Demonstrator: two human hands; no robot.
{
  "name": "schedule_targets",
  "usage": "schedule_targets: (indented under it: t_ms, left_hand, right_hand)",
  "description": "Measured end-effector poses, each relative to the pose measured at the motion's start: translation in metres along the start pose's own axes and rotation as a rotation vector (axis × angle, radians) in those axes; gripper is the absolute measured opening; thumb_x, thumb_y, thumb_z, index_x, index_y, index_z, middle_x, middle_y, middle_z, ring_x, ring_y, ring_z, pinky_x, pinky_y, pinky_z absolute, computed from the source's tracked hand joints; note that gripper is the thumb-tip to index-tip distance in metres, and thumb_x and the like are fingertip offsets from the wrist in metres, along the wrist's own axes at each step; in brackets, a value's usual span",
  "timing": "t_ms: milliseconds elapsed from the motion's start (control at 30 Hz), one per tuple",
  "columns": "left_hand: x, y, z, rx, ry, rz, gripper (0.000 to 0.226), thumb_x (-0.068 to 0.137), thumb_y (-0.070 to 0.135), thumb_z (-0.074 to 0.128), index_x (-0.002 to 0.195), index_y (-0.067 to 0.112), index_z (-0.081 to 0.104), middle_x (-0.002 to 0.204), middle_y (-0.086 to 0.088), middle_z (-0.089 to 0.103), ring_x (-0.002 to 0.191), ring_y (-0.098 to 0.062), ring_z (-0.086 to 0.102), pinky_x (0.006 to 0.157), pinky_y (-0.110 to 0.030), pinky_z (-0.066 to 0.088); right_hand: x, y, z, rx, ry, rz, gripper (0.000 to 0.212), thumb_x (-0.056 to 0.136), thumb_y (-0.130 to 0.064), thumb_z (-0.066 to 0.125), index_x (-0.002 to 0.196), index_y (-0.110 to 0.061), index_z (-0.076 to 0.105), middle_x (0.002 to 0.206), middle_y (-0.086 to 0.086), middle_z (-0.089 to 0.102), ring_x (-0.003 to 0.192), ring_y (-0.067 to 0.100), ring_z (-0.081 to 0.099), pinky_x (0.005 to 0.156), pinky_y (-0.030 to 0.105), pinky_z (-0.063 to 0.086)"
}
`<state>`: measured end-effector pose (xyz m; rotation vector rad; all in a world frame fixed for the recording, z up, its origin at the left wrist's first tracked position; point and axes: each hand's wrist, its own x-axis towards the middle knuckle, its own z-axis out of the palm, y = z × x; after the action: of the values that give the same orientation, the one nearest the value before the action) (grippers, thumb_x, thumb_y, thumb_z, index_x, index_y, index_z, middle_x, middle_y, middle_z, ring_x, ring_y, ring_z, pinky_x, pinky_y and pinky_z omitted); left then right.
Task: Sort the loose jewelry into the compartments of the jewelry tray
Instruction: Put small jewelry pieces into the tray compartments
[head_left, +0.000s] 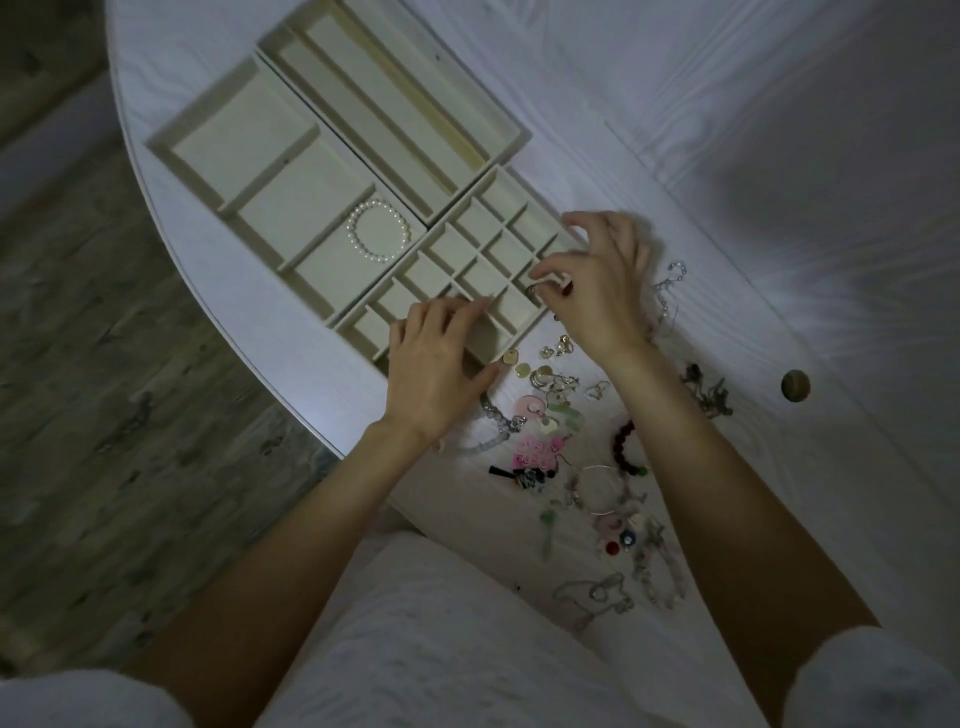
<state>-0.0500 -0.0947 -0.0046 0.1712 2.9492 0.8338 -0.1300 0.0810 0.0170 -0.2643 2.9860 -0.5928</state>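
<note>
3 trays (332, 317) on table (675, 130), long axes running 7-to-1 o'clock. Grid tray nearest, 1 pearl bracelet (378, 234) in the left tray's near compartment. Right hand (597, 280) pinches a small ring (533, 292) over the grid's 3 o'clock edge. Left hand (436, 364) flat on the grid's near edge, fingers relaxed. Loose jewelry pile (571, 441) at 5 o'clock of the grid

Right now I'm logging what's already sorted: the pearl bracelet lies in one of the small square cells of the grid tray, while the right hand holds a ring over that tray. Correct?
Not quite. The head view shows the pearl bracelet in a large compartment of the neighbouring tray, not in a small cell of the grid tray. The rest stands: the right hand holds a ring over the grid tray.
</note>
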Motion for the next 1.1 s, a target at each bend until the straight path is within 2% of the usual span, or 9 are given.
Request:
schedule_targets:
  t_ms: [67, 167, 533, 667, 800, 867, 933, 1000, 1100]
  left_hand:
    - [0.0, 0.001, 0.0, -0.002, -0.012, -0.008, 0.069, 0.079, 0.06, 0.045, 0.131, 0.016, 0.054, 0.118, -0.009, 0.058, 0.107, -0.03, 0.049, 0.085, -0.04, 0.037]
    - [-0.001, 0.001, 0.001, -0.006, -0.031, -0.021, 0.066, 0.079, 0.055, 0.054, 0.132, 0.016, 0.053, 0.118, -0.01, 0.057, 0.108, -0.03, 0.049, 0.085, -0.042, 0.037]
    - [-0.002, 0.001, 0.003, -0.028, -0.016, -0.021, 0.062, 0.078, 0.041, 0.071, 0.131, 0.015, 0.054, 0.117, -0.011, 0.056, 0.108, -0.031, 0.049, 0.084, -0.042, 0.039]
    - [-0.002, 0.002, 0.003, -0.036, -0.015, -0.024, 0.063, 0.077, 0.038, 0.074, 0.132, 0.014, 0.053, 0.117, -0.012, 0.056, 0.108, -0.032, 0.049, 0.085, -0.043, 0.04]
    - [-0.001, 0.001, 0.002, -0.047, -0.029, -0.023, 0.064, 0.077, 0.035, 0.075, 0.133, 0.013, 0.052, 0.119, -0.013, 0.055, 0.109, -0.032, 0.048, 0.087, -0.043, 0.041]
    - [-0.001, 0.001, 0.002, -0.057, -0.042, -0.021, 0.064, 0.077, 0.033, 0.075, 0.134, 0.013, 0.052, 0.12, -0.014, 0.055, 0.109, -0.033, 0.048, 0.089, -0.043, 0.041]
    - [-0.001, 0.001, 0.0, -0.054, -0.047, -0.016, 0.065, 0.077, 0.032, 0.076, 0.134, 0.013, 0.052, 0.12, -0.015, 0.055, 0.109, -0.034, 0.049, 0.088, -0.044, 0.041]
    - [0.0, 0.001, -0.001, -0.05, -0.057, -0.009, 0.065, 0.077, 0.033, 0.076, 0.134, 0.012, 0.051, 0.12, -0.016, 0.055, 0.109, -0.034, 0.049, 0.089, -0.044, 0.041]
    - [0.002, -0.001, -0.002, -0.045, -0.077, -0.002, 0.065, 0.078, 0.036, 0.074, 0.134, 0.012, 0.051, 0.12, -0.015, 0.055, 0.11, -0.033, 0.048, 0.089, -0.044, 0.041]
  right_hand:
    - [0.005, -0.004, 0.0, -0.057, -0.022, 0.009, 0.004, 0.074, -0.023, 0.076, 0.076, -0.026, 0.074, 0.135, 0.002, 0.048, 0.129, 0.03, 0.03, 0.101, 0.037, 0.014]
    - [0.008, -0.005, 0.003, -0.098, -0.015, -0.012, 0.007, 0.075, -0.022, 0.075, 0.07, -0.026, 0.072, 0.136, 0.002, 0.049, 0.132, 0.032, 0.028, 0.099, 0.035, 0.012]
    - [0.007, -0.003, 0.012, -0.082, 0.102, -0.098, 0.006, 0.075, -0.018, 0.073, 0.07, -0.021, 0.071, 0.128, 0.001, 0.055, 0.126, 0.028, 0.033, 0.097, 0.035, 0.017]
    - [0.004, 0.001, 0.009, -0.025, 0.152, -0.087, 0.003, 0.076, -0.019, 0.073, 0.074, -0.02, 0.071, 0.122, 0.0, 0.059, 0.123, 0.028, 0.038, 0.097, 0.038, 0.023]
    - [-0.02, 0.006, -0.011, 0.087, 0.254, 0.005, 0.004, 0.079, -0.02, 0.069, 0.08, -0.017, 0.071, 0.107, 0.0, 0.065, 0.112, 0.022, 0.042, 0.092, 0.03, 0.029]
    - [-0.048, 0.014, -0.017, 0.159, 0.201, 0.078, 0.006, 0.08, -0.015, 0.069, 0.085, -0.013, 0.071, 0.095, 0.002, 0.067, 0.097, 0.023, 0.054, 0.083, 0.028, 0.038]
    - [-0.08, 0.018, -0.014, 0.2, 0.1, 0.149, 0.01, 0.083, -0.01, 0.067, 0.092, -0.01, 0.07, 0.092, 0.004, 0.066, 0.088, 0.022, 0.059, 0.078, 0.031, 0.048]
    - [-0.105, 0.019, -0.001, 0.197, 0.046, 0.166, 0.013, 0.084, -0.01, 0.065, 0.096, -0.01, 0.068, 0.094, 0.005, 0.065, 0.087, 0.021, 0.059, 0.078, 0.038, 0.051]
    - [-0.116, 0.006, 0.02, 0.165, 0.011, 0.158, 0.022, 0.084, -0.02, 0.06, 0.103, -0.012, 0.067, 0.101, 0.005, 0.061, 0.096, 0.023, 0.053, 0.084, 0.037, 0.045]
